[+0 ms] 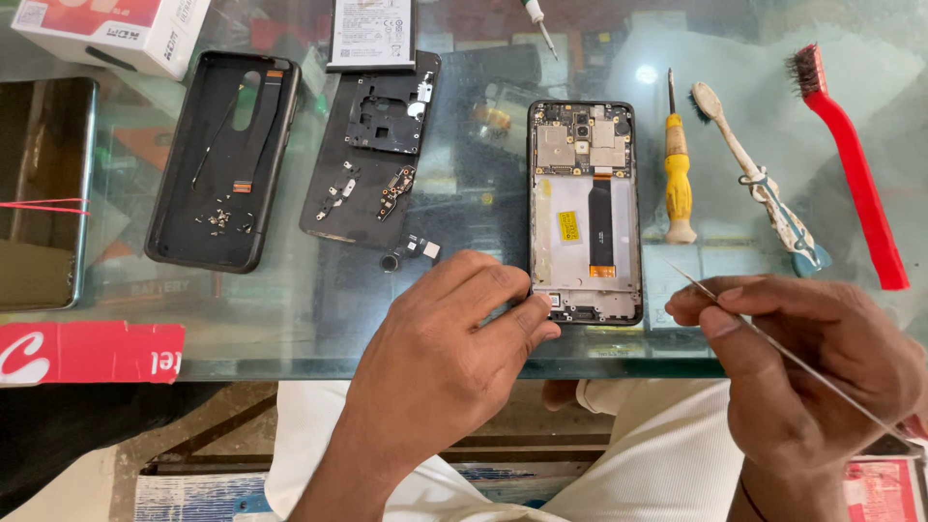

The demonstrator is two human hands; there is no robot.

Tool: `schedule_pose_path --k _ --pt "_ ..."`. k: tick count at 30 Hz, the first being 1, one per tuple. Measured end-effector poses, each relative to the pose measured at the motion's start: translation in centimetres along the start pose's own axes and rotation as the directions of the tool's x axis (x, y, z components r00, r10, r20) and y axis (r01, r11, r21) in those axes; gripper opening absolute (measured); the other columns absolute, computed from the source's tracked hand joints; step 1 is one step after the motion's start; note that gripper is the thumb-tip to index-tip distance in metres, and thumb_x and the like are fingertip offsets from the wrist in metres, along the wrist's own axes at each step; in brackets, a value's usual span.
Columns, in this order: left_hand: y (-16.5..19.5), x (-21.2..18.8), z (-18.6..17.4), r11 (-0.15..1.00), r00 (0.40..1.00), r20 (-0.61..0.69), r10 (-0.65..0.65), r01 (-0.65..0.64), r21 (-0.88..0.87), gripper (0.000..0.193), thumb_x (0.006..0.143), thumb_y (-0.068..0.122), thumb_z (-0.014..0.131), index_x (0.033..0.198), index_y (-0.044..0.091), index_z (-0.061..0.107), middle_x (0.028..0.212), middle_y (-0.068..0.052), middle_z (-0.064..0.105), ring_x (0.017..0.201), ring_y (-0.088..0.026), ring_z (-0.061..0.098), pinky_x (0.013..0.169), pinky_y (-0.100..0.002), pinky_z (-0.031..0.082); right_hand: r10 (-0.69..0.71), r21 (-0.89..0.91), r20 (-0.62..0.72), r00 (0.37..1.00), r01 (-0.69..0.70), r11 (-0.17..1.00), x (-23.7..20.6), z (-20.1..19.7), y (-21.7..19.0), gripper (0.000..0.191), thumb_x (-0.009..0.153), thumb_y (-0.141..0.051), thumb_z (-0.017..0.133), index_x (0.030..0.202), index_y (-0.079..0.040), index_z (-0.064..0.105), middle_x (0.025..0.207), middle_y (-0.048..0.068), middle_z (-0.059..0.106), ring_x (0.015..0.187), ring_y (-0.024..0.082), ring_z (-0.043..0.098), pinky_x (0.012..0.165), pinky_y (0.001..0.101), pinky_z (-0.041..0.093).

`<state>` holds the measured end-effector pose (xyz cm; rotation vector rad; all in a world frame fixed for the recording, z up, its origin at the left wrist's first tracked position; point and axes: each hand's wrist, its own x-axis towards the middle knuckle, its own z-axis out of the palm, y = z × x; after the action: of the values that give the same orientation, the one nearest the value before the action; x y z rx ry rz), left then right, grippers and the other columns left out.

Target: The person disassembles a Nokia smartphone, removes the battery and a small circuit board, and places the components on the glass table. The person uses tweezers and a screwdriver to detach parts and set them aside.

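One opened phone [585,213] lies back-up in the centre of the frame on the glass table [464,338], its circuit boards, yellow sticker and black flex strip bared. Left of it lie two more black shells: a phone case [224,159] at centre left with a scatter of tiny screws inside, and a flat inner cover plate [372,150] carrying a few small metal parts. One battery [372,34] rests at the plate's upper end, touching the top edge of the frame. Just below the plate sits one small camera module [411,253]. One dark slab with a glossy face [43,193] fills the left edge, and one white-and-red box [116,29] sits in the upper left corner.

Right of the phone lie three tools, side by side — one yellow-handled screwdriver [678,169], one worn pale brush [759,179] and one red-handled brush [855,169]. A fourth tool, another screwdriver's tip [539,24], shows at the top edge.

The left hand [440,362], lower centre, is curled, its thumb and forefinger pressed on the phone's lower left corner. The right hand [802,362], lower right, is loosely closed, thumb and fingers pinching a thin metal pick [773,343] whose point slants up-left toward the phone, just short of its right edge.
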<state>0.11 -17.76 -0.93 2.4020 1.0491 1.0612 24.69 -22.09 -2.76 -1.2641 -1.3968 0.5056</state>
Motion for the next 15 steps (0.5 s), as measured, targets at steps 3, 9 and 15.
schedule_pose_path --k 3,9,15 --pt "-0.04 0.0 -0.02 1.0 1.0 0.003 0.009 -0.009 0.003 0.02 0.085 0.01 0.082 0.101 0.0 0.074 0.099 -0.006 0.066 0.096 -0.025 0.062 0.079 -0.038 0.054 0.096 0.043 0.028 0.995 -0.097 0.994 0.51 0.06 -0.33 0.006 0.099 0.012 0.059 0.104 0.015 0.06 0.097 0.022 0.068 0.087 0.028 0.075 0.084 0.0351 0.065" --pt "-0.11 -0.02 -0.03 1.0 1.0 0.003 0.015 -0.015 0.0 0.019 0.085 0.009 0.082 0.1 0.001 0.073 0.097 -0.005 0.065 0.096 -0.024 0.063 0.08 -0.037 0.054 0.143 0.112 0.052 0.988 -0.148 0.983 0.62 -0.35 0.35 0.011 0.097 0.013 0.051 0.103 0.016 0.06 0.095 0.024 0.068 0.082 0.029 0.074 0.081 0.0369 0.064" --pt "0.08 -0.35 -0.1 0.992 0.997 0.037 0.067 -0.07 0.101 0.022 0.085 0.009 0.081 0.101 -0.001 0.071 0.1 -0.005 0.065 0.1 -0.024 0.063 0.082 -0.039 0.054 0.062 0.373 0.062 0.996 -0.08 0.924 1.03 -0.27 0.66 0.038 0.109 -0.026 0.053 0.109 0.011 0.061 0.1 0.019 0.07 0.084 0.029 0.077 0.075 0.0374 0.067"
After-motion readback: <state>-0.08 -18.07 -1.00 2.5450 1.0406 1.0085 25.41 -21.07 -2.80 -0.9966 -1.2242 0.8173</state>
